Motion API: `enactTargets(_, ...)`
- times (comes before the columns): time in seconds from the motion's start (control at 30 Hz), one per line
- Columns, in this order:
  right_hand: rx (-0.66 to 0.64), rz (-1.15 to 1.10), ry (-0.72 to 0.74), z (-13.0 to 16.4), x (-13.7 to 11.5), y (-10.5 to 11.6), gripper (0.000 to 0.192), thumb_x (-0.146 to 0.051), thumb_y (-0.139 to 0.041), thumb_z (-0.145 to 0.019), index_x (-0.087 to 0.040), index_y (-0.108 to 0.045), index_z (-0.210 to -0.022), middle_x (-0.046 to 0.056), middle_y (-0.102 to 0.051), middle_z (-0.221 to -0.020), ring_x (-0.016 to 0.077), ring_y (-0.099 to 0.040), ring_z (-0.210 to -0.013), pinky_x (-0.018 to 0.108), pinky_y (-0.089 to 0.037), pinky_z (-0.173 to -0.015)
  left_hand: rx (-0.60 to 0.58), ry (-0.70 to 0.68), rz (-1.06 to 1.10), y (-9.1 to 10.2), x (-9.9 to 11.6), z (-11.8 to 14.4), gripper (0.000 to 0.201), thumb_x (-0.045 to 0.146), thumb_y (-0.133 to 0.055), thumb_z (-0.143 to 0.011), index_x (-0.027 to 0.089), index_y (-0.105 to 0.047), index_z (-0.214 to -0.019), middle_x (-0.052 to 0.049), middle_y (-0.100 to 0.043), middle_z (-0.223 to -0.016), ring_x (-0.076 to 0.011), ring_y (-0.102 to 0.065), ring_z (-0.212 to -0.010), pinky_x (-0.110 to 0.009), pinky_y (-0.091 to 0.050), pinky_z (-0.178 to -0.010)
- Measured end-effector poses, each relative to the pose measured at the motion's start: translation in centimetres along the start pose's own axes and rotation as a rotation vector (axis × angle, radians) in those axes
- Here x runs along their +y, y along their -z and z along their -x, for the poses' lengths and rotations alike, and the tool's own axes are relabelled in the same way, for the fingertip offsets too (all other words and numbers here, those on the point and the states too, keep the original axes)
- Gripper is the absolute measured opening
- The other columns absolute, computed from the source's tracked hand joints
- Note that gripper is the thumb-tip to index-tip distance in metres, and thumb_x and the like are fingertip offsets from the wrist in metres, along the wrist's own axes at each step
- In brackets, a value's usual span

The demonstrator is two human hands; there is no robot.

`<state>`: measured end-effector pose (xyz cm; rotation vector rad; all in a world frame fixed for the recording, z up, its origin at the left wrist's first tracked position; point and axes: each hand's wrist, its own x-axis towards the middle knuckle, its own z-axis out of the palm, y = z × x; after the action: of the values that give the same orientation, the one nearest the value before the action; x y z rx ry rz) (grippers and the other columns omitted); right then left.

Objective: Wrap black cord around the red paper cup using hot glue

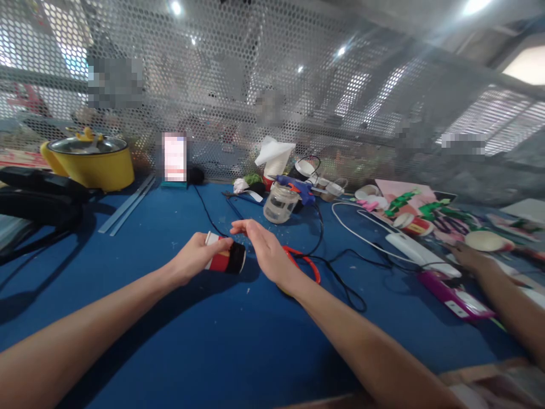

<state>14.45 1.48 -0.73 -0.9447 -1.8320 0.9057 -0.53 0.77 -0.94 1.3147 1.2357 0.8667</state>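
Note:
My left hand (195, 257) is wrapped around a paper cup (218, 260) lying on its side, its white rim to the left. The cup is red with a black band towards its base. To the right of the base, apart from it, my right hand (264, 250) is held with fingers stretched out and nothing in them. Partly hidden under my right hand and wrist is an orange-red loop (314, 269), perhaps a scissor handle. Beyond the hands stands a clear plastic jar (279, 207) with a blue glue gun (303, 188) resting at its top.
A yellow electric pot (106, 165) and clear strips (128, 205) are at the left, a lit phone (175, 158) at the back. Black cords cross the blue table (179, 341). At right are a purple power strip (451, 295), craft pieces and another person's hand (470, 258).

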Motion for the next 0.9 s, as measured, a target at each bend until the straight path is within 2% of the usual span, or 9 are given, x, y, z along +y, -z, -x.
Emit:
enactTargets(0.07, 0.028, 0.041, -0.016, -0.2, 0.4, 0.0, 0.038, -0.041, -0.023, -0.086, -0.018, -0.053, -0.092, 0.005, -0.057, -0.089, 0.0148, -0.051, -0.089, 0.03, -0.036, -0.084, -0.011, -0.012, 0.009, 0.1, -0.1, -0.1, 0.031, 0.043, -0.052, -0.064, 0.014, -0.048, -0.054, 0.005, -0.041, -0.045, -0.006, -0.034, -0.04, -0.02, -0.023, -0.042)
enactTargets(0.2, -0.032, 0.061, 0.048, -0.1, 0.3, -0.1, 0.036, -0.04, -0.025, -0.086, -0.019, -0.052, -0.094, 0.005, -0.057, -0.096, 0.0147, -0.05, -0.095, 0.03, -0.034, -0.086, -0.037, -0.004, 0.022, -0.1, 0.0, 0.1, 0.031, 0.043, -0.051, -0.065, 0.014, -0.047, -0.053, 0.005, -0.041, -0.045, -0.0057, -0.033, -0.04, -0.019, -0.022, -0.041)
enactTargets(0.4, -0.12, -0.023, 0.067, 0.3, -0.1, -0.4, 0.035, -0.036, -0.021, -0.087, -0.02, -0.049, -0.1, 0.006, -0.057, -0.1, 0.0143, -0.049, -0.098, 0.033, -0.034, -0.088, 0.005, 0.027, -0.037, -0.3, 0.1, 0.2, 0.028, 0.037, -0.053, -0.062, 0.015, -0.044, -0.048, 0.006, -0.038, -0.04, -0.0052, -0.03, -0.036, -0.02, -0.02, -0.039)
enactTargets(0.53, 0.04, 0.048, 0.051, -0.2, -0.6, 0.4, 0.026, -0.036, -0.034, -0.083, -0.018, -0.052, -0.089, 0.005, -0.06, -0.083, 0.0151, -0.055, -0.081, 0.03, -0.043, -0.074, 0.026, 0.015, -0.022, -0.1, -0.4, -0.3, 0.027, 0.039, -0.052, -0.064, 0.015, -0.047, -0.052, 0.005, -0.041, -0.042, -0.0061, -0.033, -0.037, -0.02, -0.023, -0.039)
enactTargets(0.63, 0.235, 0.12, 0.045, -1.2, -1.3, 3.1, 0.019, -0.037, -0.045, -0.077, -0.019, -0.049, -0.073, 0.001, -0.055, -0.063, 0.013, -0.053, -0.055, 0.027, -0.044, -0.054, 0.071, 0.012, -0.058, 0.2, -0.7, -0.5, 0.029, 0.041, -0.05, -0.064, 0.015, -0.049, -0.053, 0.004, -0.042, -0.043, -0.007, -0.034, -0.038, -0.021, -0.024, -0.04)
enactTargets(0.7, 0.439, 0.238, 0.073, -2.3, -1.6, 5.9, 0.022, -0.038, -0.045, -0.076, -0.019, -0.047, -0.066, 0.0, -0.053, -0.056, 0.0115, -0.049, -0.047, 0.027, -0.042, -0.051, 0.088, 0.012, -0.107, 0.3, -0.8, -0.6, 0.03, 0.043, -0.049, -0.065, 0.015, -0.049, -0.053, 0.004, -0.041, -0.043, -0.0075, -0.034, -0.039, -0.021, -0.023, -0.04)
enactTargets(0.8, 0.684, 0.404, 0.075, -4.4, -0.9, 10.2, 0.02, -0.035, -0.043, -0.077, -0.018, -0.047, -0.069, 0.004, -0.056, -0.066, 0.0151, -0.054, -0.063, 0.031, -0.042, -0.064, 0.112, 0.012, -0.195, 0.5, -0.6, -0.6, 0.033, 0.045, -0.049, -0.064, 0.016, -0.045, -0.048, 0.005, -0.037, -0.04, -0.0072, -0.031, -0.037, -0.022, -0.02, -0.039)
enactTargets(0.83, 0.735, 0.48, -0.003, -5.1, -0.4, 11.3, 0.018, -0.034, -0.046, -0.075, -0.017, -0.047, -0.069, 0.005, -0.057, -0.069, 0.0175, -0.055, -0.071, 0.033, -0.041, -0.068, 0.124, 0.014, -0.217, 0.5, -0.5, -0.6, 0.034, 0.045, -0.049, -0.064, 0.017, -0.043, -0.046, 0.005, -0.035, -0.039, -0.007, -0.03, -0.036, -0.022, -0.019, -0.039)
enactTargets(0.9, 0.663, 0.472, -0.252, -6.2, 0.8, 12.8, 0.02, -0.033, -0.051, -0.071, -0.017, -0.047, -0.061, 0.008, -0.058, -0.068, 0.0218, -0.055, -0.08, 0.033, -0.041, -0.069, 0.129, 0.021, -0.236, 0.5, -0.5, -0.7, 0.035, 0.046, -0.05, -0.063, 0.017, -0.039, -0.044, 0.006, -0.033, -0.038, -0.007, -0.028, -0.036, -0.022, -0.018, -0.039)
